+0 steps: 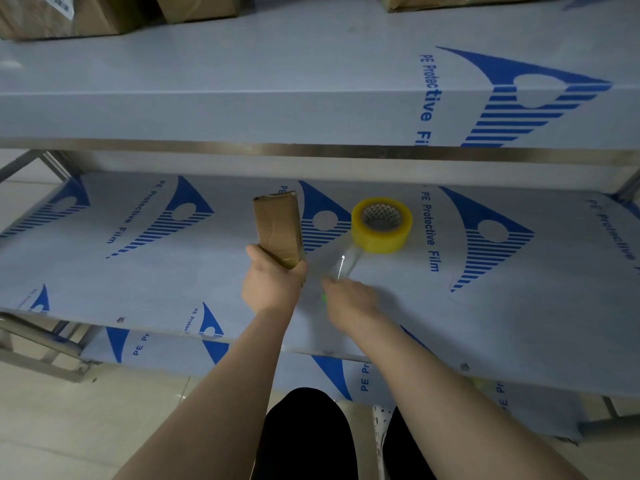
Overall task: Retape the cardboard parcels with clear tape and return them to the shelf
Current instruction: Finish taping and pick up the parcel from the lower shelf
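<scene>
A small brown cardboard parcel (278,226) stands on end on the middle shelf (138,271), tilted slightly left. My left hand (272,284) grips its lower end. A yellowish roll of clear tape (381,226) lies flat on the shelf just right of the parcel. A strip of clear tape (343,265) runs from the roll down toward the parcel's base and my right hand (349,299). My right hand pinches the strip's free end; something small and green (324,297) shows at its fingers, too blurred to identify.
The steel shelves are covered in blue-printed protective film. The upper shelf (311,109) carries more cardboard boxes (62,15) at its back. A lower shelf (166,344) and tiled floor lie below. My dark-clothed knees (308,434) are at the bottom.
</scene>
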